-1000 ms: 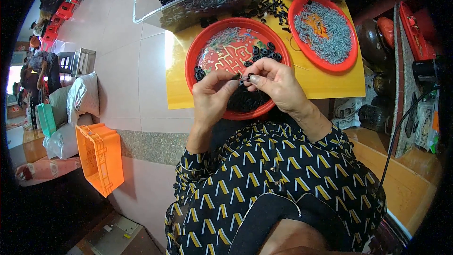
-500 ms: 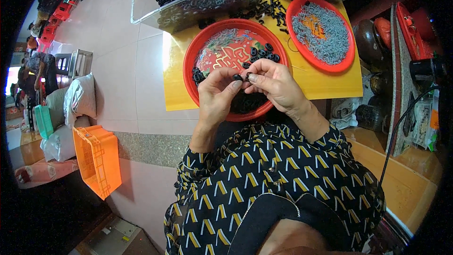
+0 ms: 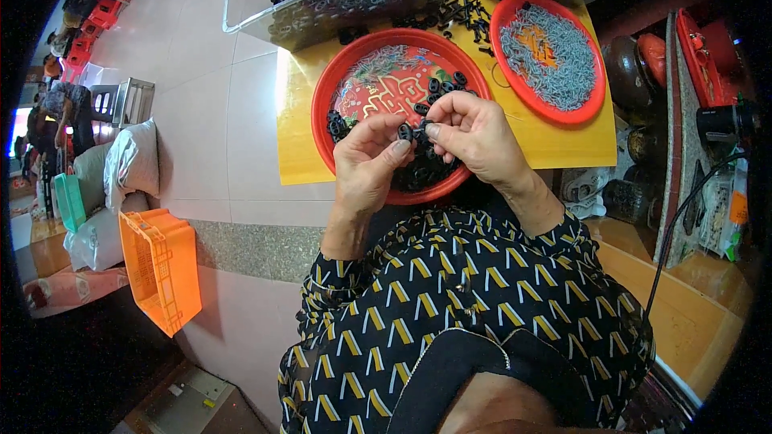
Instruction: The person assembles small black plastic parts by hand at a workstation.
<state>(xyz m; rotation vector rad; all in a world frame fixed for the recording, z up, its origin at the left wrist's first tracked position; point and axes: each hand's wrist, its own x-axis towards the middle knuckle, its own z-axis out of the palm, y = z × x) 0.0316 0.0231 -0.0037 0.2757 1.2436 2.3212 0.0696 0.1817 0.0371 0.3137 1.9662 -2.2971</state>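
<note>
Over the near half of the tray, the left hand pinches an oval black part between thumb and forefinger, while the right hand pinches a dark piece, too small to identify, just beside it. Loose parts lie in the tray, and grey pieces fill a dish to its right. The step in hand appears to be close two-handed manipulation; the next move would call for firm pinches and careful alignment above the tray.

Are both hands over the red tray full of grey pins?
No, the left hand and right hand are over the other red tray, which holds black parts.
</note>
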